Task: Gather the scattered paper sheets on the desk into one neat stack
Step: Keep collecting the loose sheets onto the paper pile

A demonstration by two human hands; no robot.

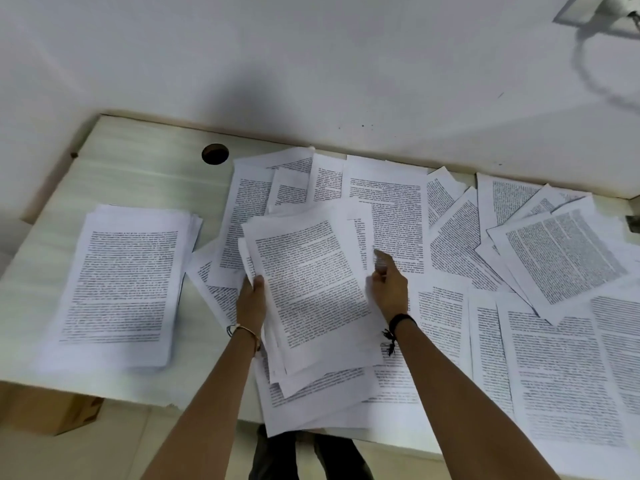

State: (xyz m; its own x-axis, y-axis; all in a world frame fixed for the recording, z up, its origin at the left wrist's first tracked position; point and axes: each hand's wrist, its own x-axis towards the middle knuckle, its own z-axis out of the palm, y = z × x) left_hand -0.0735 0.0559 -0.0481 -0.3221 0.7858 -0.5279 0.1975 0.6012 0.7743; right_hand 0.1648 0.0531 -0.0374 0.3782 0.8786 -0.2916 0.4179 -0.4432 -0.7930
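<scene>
Over the middle of the pale counter (138, 178), both hands hold a loose, uneven bundle of printed sheets (311, 289), raised a little above the papers under it. The left grip (251, 299) pinches the bundle's left edge, with the thumb on top and the fingers hidden beneath. The right grip (388, 289) closes on the right edge with its fingers curled against the paper and one finger stretched forward, though blur hides the finer detail. A squared stack (121, 289) lies apart to the left, near the counter's front edge. Scattered sheets (554, 254) overlap at many angles across the back and the whole right side, some reaching under the bundle. A round cable hole (215, 154) sits behind the stack, and a cardboard box (52, 410) shows below the counter's left front corner.
</scene>
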